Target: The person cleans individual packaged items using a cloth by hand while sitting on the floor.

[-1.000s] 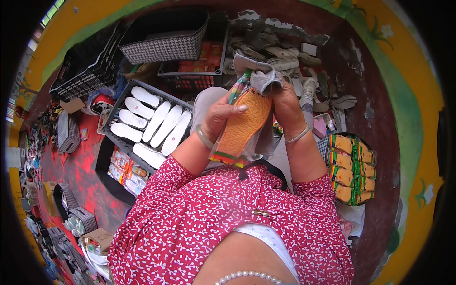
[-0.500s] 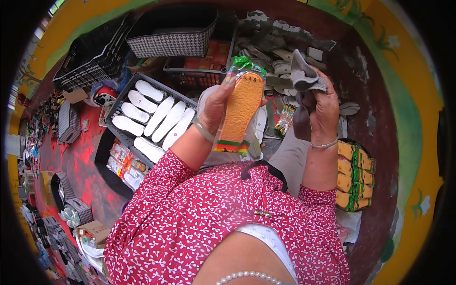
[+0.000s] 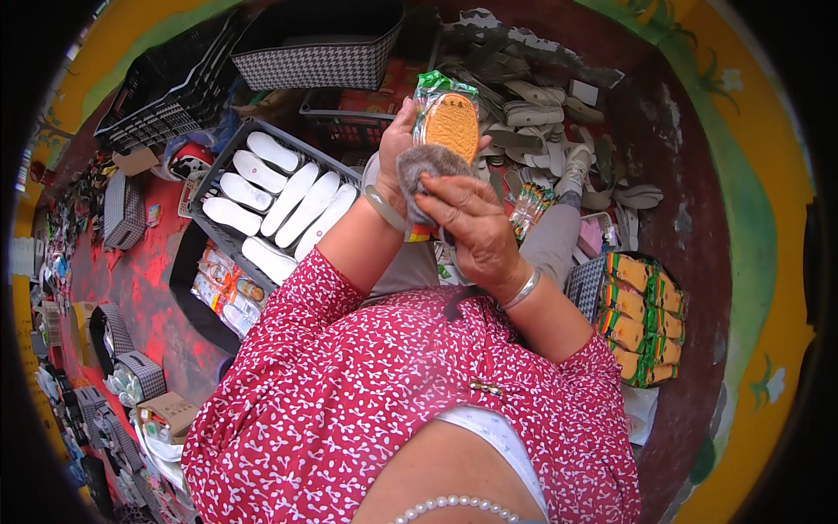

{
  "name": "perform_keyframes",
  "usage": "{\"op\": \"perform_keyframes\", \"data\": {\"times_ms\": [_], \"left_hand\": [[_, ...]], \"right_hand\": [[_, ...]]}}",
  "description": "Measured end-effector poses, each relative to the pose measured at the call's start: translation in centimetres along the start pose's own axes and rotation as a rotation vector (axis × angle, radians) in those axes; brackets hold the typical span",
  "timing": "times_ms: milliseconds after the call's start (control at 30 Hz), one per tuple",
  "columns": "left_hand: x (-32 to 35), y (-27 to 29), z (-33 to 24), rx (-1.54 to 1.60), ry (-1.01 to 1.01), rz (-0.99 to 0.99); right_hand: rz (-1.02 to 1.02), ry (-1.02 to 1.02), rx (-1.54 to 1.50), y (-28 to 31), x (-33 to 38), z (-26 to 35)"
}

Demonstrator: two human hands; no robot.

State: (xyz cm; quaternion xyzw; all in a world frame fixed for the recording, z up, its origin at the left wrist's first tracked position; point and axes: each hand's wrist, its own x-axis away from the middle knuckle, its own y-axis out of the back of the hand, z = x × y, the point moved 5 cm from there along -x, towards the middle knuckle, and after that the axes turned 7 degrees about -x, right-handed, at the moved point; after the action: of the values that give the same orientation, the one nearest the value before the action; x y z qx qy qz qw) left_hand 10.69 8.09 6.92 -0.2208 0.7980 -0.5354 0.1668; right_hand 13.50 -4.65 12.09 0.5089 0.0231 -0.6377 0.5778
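Note:
A packaged orange insole (image 3: 450,125) with a green-topped clear wrapper stands upright in front of me. My left hand (image 3: 395,147) is closed round it from behind, the thumb along its left edge and fingertips showing at the right. Over the insole's lower part lies a fuzzy grey-brown cloth (image 3: 426,168). My right hand (image 3: 478,223) grips this cloth and presses it against the wrapper, hiding the lower half of the insole.
Left of my hands is a grey crate (image 3: 209,185) of white insoles, beside bagged goods (image 3: 225,293). A houndstooth basket (image 3: 319,65) and black crates (image 3: 170,96) stand behind. Loose grey insoles (image 3: 532,113) pile up ahead; packaged orange insoles (image 3: 628,301) fill a basket at right.
My right hand has come left and down, bringing the cloth from beside the insole onto its wrapper. The insole has shifted slightly up, still in my left hand.

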Motion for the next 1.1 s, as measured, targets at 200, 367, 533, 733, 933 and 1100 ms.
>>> {"op": "perform_keyframes", "data": {"times_ms": [200,367,533,733,933,1100], "left_hand": [[0.1,0.5,2.2,-0.015,0.135,0.062],[0.9,-2.1,4.5,0.083,0.100,0.066],[0.4,-0.7,3.8,-0.026,0.019,0.051],[0.8,-1.5,2.3,0.044,0.105,0.143],[0.8,-1.2,3.9,-0.003,0.103,0.080],[0.4,0.7,0.0,-0.185,-0.030,-0.162]], "right_hand": [[0.000,0.040,0.123,1.3,0.1,-0.9],[-0.148,0.005,0.315,5.3,-2.3,-6.8],[-0.156,-0.053,0.141,4.5,-2.2,-5.3],[0.014,0.095,0.146,0.9,0.0,-0.1],[-0.274,-0.143,0.369,7.9,-0.7,-8.2],[-0.300,-0.604,-0.248,8.9,2.6,-10.2]]}}
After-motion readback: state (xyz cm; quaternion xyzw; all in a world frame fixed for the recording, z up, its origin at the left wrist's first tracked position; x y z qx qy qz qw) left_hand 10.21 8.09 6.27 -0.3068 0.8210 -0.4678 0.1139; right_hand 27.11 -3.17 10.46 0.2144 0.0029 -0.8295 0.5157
